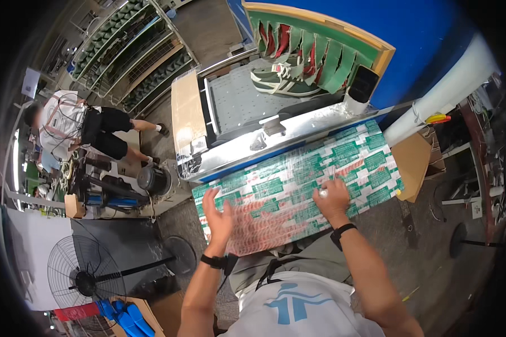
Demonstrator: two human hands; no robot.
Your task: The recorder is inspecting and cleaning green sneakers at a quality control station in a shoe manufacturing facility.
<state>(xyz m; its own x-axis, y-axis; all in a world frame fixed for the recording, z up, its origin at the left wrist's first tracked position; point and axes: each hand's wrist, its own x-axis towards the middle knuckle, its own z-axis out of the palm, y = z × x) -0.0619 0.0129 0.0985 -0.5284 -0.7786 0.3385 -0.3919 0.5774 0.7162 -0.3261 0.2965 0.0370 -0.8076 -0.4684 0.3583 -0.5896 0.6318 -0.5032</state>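
Note:
A board covered in green, white and red printed tape (298, 185) lies in front of my body. Above its left part is my left hand (217, 218), with thumb and fingers apart and nothing visible in it. My right hand (334, 200) is over the right part of the board, its fingers curled in. A small whitish spot shows at those fingers, too small to name. Beyond the board, a pair of dark green sneakers (284, 81) with white laces and pale stripes rests on a grey perforated conveyor bed (230, 104).
Green and red curtain strips (326, 59) hang over the machine's opening behind the sneakers. A dark phone-like object (363, 84) stands on the metal ledge. At left are a fan (85, 281), a motor (153, 180), a shoe rack (129, 62) and a person (62, 126). Cardboard (411, 163) lies right.

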